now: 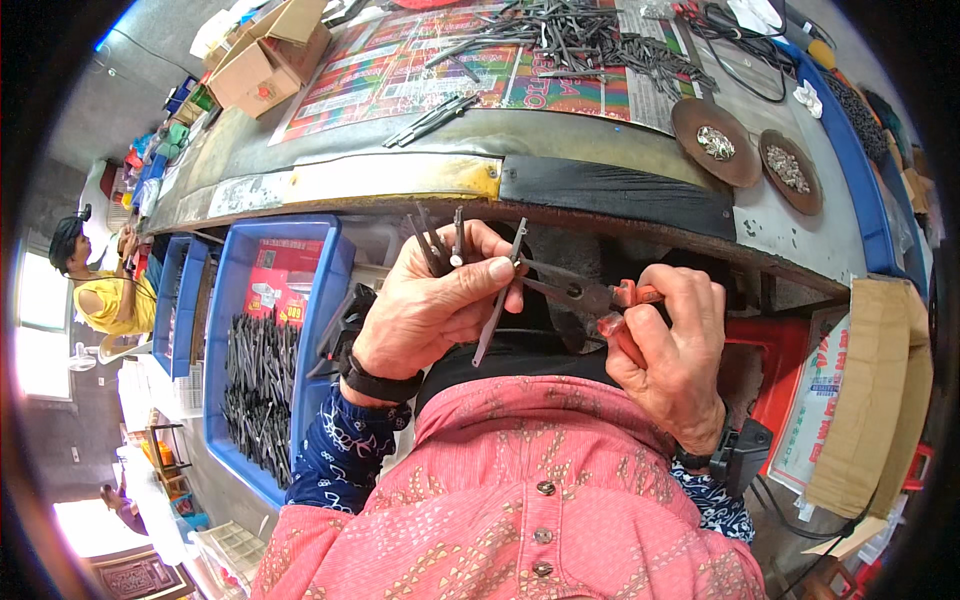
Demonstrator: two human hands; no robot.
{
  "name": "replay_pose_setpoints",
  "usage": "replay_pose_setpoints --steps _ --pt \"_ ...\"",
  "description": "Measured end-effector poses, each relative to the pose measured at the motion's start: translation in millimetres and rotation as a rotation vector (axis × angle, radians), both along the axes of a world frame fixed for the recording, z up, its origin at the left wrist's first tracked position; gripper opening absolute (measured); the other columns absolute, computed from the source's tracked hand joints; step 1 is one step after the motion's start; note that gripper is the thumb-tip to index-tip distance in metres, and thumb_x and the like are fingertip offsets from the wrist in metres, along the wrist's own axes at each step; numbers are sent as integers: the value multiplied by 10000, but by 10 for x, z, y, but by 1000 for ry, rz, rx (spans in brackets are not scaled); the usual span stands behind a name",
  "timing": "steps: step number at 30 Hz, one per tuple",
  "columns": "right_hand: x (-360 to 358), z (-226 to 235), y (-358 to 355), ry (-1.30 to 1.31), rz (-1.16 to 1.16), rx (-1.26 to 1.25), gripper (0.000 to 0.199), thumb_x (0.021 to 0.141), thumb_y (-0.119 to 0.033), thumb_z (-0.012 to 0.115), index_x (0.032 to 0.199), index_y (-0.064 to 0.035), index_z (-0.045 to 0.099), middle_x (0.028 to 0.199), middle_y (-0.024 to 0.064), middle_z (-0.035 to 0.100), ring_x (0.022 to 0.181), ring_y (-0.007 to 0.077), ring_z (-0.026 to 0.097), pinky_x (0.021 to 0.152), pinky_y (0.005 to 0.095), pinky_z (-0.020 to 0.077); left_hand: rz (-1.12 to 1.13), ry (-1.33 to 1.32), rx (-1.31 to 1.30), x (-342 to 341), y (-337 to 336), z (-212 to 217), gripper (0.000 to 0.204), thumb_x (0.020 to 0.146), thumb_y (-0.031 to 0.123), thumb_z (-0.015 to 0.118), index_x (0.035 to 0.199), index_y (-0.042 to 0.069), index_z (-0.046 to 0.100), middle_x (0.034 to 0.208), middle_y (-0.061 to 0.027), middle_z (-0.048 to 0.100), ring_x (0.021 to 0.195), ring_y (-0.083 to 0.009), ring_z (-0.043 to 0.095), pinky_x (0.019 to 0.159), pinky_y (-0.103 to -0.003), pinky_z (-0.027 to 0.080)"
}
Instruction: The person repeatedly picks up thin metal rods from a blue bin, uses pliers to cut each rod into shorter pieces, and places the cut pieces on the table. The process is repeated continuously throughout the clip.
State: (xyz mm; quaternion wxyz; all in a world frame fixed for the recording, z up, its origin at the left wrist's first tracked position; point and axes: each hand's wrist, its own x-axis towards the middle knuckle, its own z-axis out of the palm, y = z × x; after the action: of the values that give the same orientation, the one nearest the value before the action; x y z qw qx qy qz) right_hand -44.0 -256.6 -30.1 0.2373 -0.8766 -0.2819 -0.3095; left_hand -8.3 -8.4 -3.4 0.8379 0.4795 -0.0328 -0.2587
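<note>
My left hand (435, 300) is closed around a small bunch of thin dark metal pieces (440, 240) that stick up above my fingers. One longer piece (500, 300) slants down between thumb and forefinger. My right hand (675, 355) grips the red-orange handles of a pair of pliers (590, 297). The pliers' dark jaws point left and meet the slanted piece near my left thumb. Both hands are held close together in front of the workbench edge (400, 180), above my pink shirt.
A blue bin (325, 290) at my left holds many dark metal pieces. More such pieces lie heaped on the bench top (570, 40), with two brown dishes (715, 140) of small parts at the right. Cardboard boxes (265, 55) sit at the bench's far left. Another person (105, 290) sits far left.
</note>
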Motion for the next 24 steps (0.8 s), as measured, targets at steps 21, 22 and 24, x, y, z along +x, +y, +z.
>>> replay_pose_setpoints --steps 21,22,24 --pt "48 -295 -178 1072 570 593 162 755 -20 683 890 13 601 858 88 532 862 193 565 831 295 452 86 -1378 923 8 -42 -7 267 737 -45 720 990 34 683 839 -94 678 713 -263 645 645 -350 504" --pt "57 -299 -169 1023 559 602 165 740 -12 684 876 9 594 905 83 540 827 167 540 782 272 433 90 -1373 949 30 -38 0 245 762 -25 728 996 34 685 819 -95 676 695 -267 638 641 -346 494" --pt "78 -307 -152 931 542 597 173 710 5 686 848 2 581 997 72 556 757 116 491 682 228 394 83 -1307 1023 67 -29 4 254 773 -31 704 1017 33 672 844 -98 670 743 -275 636 672 -370 493"
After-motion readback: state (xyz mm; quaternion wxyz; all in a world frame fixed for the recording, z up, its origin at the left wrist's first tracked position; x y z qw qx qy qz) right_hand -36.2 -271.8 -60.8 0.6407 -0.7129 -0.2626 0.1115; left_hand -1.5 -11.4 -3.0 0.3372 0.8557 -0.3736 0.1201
